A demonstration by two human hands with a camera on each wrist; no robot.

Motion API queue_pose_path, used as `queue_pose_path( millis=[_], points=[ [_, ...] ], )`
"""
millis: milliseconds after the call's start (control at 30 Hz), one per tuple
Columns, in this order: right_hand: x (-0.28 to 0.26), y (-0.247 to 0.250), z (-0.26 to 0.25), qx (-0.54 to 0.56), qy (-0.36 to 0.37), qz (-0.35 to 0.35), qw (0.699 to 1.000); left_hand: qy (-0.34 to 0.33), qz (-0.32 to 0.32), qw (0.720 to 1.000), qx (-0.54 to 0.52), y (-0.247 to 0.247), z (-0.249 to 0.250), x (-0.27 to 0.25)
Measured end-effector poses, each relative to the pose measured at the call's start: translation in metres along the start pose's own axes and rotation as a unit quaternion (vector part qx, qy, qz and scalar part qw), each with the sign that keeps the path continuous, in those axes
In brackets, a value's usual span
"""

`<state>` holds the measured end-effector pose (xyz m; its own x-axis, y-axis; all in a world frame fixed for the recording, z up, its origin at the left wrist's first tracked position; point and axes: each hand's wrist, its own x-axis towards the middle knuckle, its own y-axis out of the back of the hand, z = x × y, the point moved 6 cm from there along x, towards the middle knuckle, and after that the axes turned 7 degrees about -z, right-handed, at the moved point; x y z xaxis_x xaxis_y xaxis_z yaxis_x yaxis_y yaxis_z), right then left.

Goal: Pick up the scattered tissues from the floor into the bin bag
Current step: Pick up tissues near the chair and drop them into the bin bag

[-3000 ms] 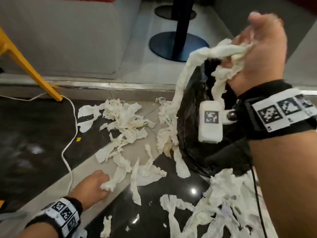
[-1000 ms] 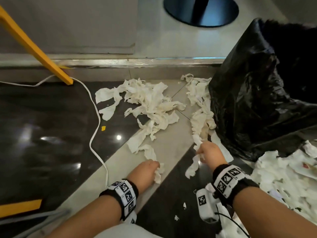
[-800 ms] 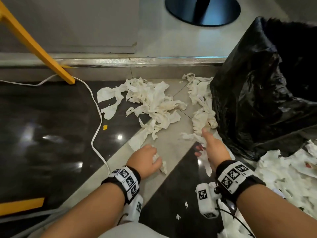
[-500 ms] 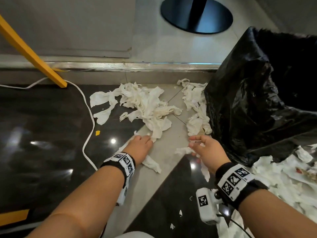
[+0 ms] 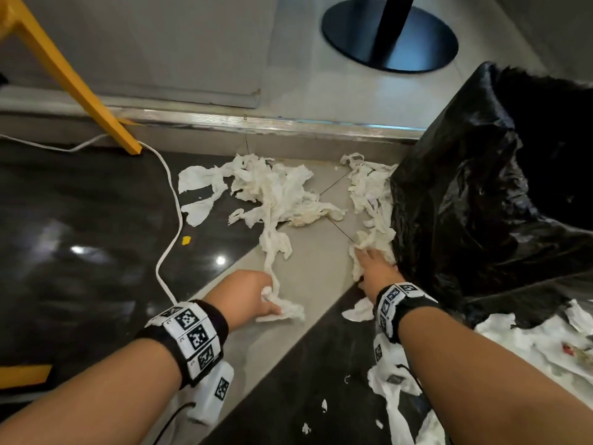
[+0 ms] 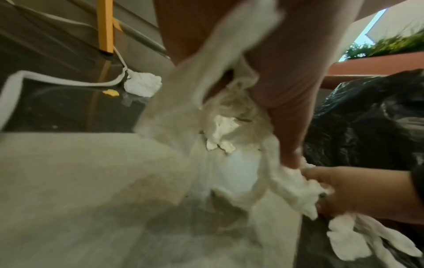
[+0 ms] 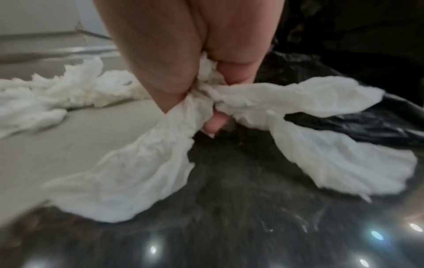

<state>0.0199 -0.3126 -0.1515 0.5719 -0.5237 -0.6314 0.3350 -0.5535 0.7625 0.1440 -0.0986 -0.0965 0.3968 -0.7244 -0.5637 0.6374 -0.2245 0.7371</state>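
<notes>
Head cam: left hand (image 5: 248, 292) has its grip clenched on a long tissue strip (image 5: 272, 252) at lower centre, and right hand (image 5: 373, 268) bunches tissues (image 7: 183, 112) right against the black bin bag (image 5: 481, 203) on the right. More scattered tissues (image 5: 272, 191) sit mid-frame on the floor (image 5: 314, 277).

White tissues (image 5: 282, 194) all over, some w/ a cream-yellowish tinge near the middle; the bit in my left hand (image 5: 247, 293) is white too, same for my right hand (image 5: 373, 268). Bin bag (image 5: 487, 194) is glossy black. Floor (image 5: 80, 226) is shiny black stone w/ a matte beige-grey strip (image 5: 308, 261) running diag. White cable (image 5: 170, 200), yellow leg (image 5: 64, 75), tiny yellow scrap (image 5: 186, 240). My wristbands (image 5: 192, 338) are black w/ white tags carrying b&w square codes. Round base (image 5: 390, 35) is dark blue-black.
</notes>
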Motion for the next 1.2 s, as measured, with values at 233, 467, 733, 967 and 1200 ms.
queue_pose_path(
  millis=[233,467,733,967,1200],
  points=[
    [-0.014,0.008,0.002,0.032,-0.003,0.057,0.998,-0.030,0.032,0.999,0.017,-0.007,-0.008,-0.007],
    [-0.032,0.047,0.019,0.343,-0.038,0.122,0.931,0.007,0.098,0.994,-0.054,0.003,0.001,-0.008],
    [-0.064,0.110,0.015,0.639,0.033,0.099,0.762,0.004,0.099,0.994,-0.049,0.016,0.028,-0.024],
    [-0.156,0.259,0.037,0.817,0.210,0.100,0.528,0.033,0.062,0.997,-0.009,0.037,0.045,-0.041],
    [-0.233,0.338,0.144,0.728,0.286,0.329,0.529,0.028,0.174,0.983,-0.041,0.120,0.133,-0.044]
  ],
)
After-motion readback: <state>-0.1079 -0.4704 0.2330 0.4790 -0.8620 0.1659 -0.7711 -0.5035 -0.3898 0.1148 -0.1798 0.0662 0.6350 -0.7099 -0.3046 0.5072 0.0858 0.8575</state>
